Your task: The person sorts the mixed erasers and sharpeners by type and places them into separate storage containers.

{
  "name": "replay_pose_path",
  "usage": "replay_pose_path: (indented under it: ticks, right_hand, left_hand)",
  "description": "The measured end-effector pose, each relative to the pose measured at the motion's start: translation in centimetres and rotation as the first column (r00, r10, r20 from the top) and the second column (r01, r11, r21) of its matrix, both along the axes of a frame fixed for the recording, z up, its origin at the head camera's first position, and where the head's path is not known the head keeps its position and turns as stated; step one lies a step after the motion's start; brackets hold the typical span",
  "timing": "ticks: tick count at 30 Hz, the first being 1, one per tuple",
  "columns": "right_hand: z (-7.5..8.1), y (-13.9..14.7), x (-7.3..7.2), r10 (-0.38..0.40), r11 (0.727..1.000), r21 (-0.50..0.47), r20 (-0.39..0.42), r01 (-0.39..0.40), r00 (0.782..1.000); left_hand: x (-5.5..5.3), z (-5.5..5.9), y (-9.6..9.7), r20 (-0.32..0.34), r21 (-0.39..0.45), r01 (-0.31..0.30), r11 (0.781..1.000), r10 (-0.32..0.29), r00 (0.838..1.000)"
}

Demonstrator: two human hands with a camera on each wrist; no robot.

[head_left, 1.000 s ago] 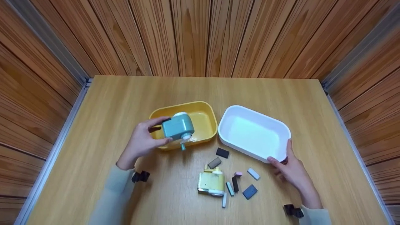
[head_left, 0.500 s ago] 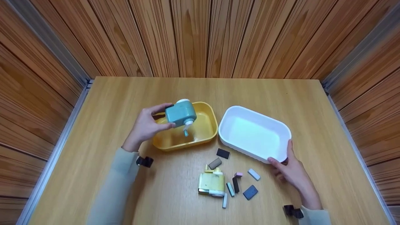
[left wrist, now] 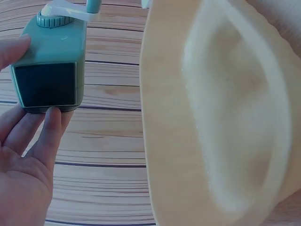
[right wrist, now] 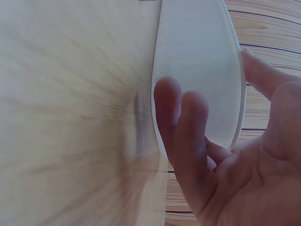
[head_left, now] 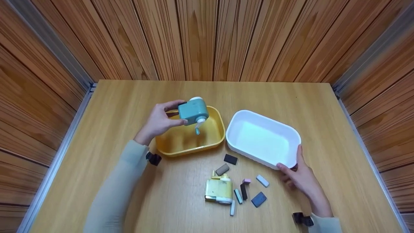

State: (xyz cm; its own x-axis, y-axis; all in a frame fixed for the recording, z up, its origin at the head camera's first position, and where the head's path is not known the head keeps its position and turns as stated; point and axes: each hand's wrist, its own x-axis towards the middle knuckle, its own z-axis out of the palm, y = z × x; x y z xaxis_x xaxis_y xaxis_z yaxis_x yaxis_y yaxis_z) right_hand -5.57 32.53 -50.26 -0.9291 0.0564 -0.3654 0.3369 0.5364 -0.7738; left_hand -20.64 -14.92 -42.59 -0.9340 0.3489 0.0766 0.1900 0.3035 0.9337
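Observation:
My left hand [head_left: 161, 120] grips a teal hand-crank pencil sharpener [head_left: 193, 111] above the far side of the yellow plastic tray [head_left: 190, 151]. In the left wrist view the sharpener [left wrist: 61, 44] shows a dark window, with the thumb on one side and fingers beneath. Its white crank arm ends in a teal knob, pointing down in the head view. My right hand [head_left: 304, 178] holds the near right corner of a white plastic tray [head_left: 263, 137], thumb at the rim. In the right wrist view, fingers [right wrist: 190, 127] reach under that tray [right wrist: 202, 56].
A yellow crank sharpener [head_left: 219, 189] lies near the front middle of the wooden table [head_left: 123, 97]. Around it are several small blocks like erasers, among them a black one [head_left: 230, 159], a grey one [head_left: 222, 169] and a dark blue one [head_left: 258, 199]. Wood-panelled walls border the table.
My left hand has carried the teal sharpener away from me and a little to the right, over the yellow tray's far side. The right hand and white tray stay put.

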Motion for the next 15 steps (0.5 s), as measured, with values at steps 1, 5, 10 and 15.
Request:
replay_pose_path:
  ticks: [1, 5, 10, 15]
  right_hand:
    - [0.0, 0.0, 0.0, -0.002, 1.000, 0.002, -0.002, 0.002, 1.000]
    - [0.1, -0.1, 0.1, 0.003, 1.000, 0.006, -0.007, -0.003, 1.000]
    - [0.2, 0.0, 0.1, 0.014, 1.000, 0.005, -0.007, -0.014, 1.000]
    - [0.2, 0.0, 0.3, 0.015, 1.000, 0.001, 0.008, -0.015, 1.000]
  left_hand:
    - [-0.2, 0.0, 0.1, 0.004, -0.002, 0.005, 1.000, -0.005, 1.000]
    - [-1.0, 0.1, 0.7, 0.014, -0.019, 0.031, 0.999, -0.031, 0.999]
    - [-1.9, -0.2, 1.5, 0.002, -0.077, 0.087, 0.993, -0.087, 0.996]
    - [-2.6, -0.5, 2.3, 0.010, -0.138, 0.123, 0.983, -0.122, 0.992]
